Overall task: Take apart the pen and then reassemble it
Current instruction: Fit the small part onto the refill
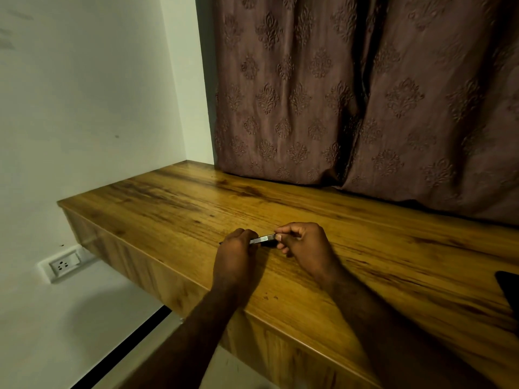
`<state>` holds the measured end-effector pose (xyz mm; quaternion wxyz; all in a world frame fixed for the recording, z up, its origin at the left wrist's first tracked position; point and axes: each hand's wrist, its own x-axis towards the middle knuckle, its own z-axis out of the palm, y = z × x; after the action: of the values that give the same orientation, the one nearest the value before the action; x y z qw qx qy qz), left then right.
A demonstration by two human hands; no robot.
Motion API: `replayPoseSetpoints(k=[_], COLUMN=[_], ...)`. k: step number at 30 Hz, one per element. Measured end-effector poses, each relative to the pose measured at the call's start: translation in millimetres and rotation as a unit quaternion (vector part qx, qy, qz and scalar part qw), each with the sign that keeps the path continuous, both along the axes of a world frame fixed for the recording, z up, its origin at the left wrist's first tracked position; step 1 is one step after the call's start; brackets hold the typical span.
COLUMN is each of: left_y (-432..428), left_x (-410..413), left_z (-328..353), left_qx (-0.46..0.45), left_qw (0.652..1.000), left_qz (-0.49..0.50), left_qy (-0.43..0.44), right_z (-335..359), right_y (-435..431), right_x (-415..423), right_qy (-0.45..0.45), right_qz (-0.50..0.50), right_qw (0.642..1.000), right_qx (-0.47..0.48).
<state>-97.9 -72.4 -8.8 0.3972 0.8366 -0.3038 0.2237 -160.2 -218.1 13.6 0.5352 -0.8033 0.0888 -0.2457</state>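
Note:
A dark pen with a shiny metallic section lies level between my two hands, just above the wooden desk. My left hand is closed around its left part, and a thin dark tip pokes out past my knuckles on the left. My right hand pinches the pen's right end between thumb and fingertips. Most of the pen is hidden inside my hands. I cannot tell whether its parts are joined or separated.
A brown patterned curtain hangs down onto the back of the desk. A dark flat object sits at the desk's right edge. A white wall socket is below the desk on the left wall.

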Motion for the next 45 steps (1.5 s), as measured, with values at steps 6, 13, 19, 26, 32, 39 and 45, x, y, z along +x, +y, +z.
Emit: replayPoseSetpoints(k=[6,13,19,26,32,39,45], left_y=[0.7,0.3,2.5,23.4,68.9,52.5,41.5], left_x=[-1.3,-0.8,1.4,19.3,92.6,133.1,154.9], left_z=[1.4,1.2,2.6,5.4,-0.7,-3.6,-0.3], left_qx=[0.008,0.012,0.019,-0.117,-0.228,-0.041,-0.024], left_qw=[1.0,1.0,0.999,0.983,0.93,0.971,0.957], left_qz=[-0.006,-0.012,-0.038,0.006,0.074,0.055,-0.002], left_qy=[-0.003,0.005,0.019,0.139,0.278,0.229,0.288], right_z=[-1.8,-4.5,-4.1,-7.7,-10.5,-12.1,-12.9], right_y=[2.9,3.9,0.6,0.9,1.9,-1.4,-4.3], right_x=[0.4,2.2,1.8,4.2,8.5,13.0,20.4], right_qy=[-0.014,-0.006,0.001,-0.002,0.007,-0.01,-0.024], right_qz=[-0.019,-0.018,-0.016,-0.018,-0.033,-0.059,-0.069], right_qw=[0.999,0.999,0.997,0.995,0.994,0.994,0.994], right_qx=[-0.028,-0.041,-0.07,-0.1,-0.104,-0.095,-0.085])
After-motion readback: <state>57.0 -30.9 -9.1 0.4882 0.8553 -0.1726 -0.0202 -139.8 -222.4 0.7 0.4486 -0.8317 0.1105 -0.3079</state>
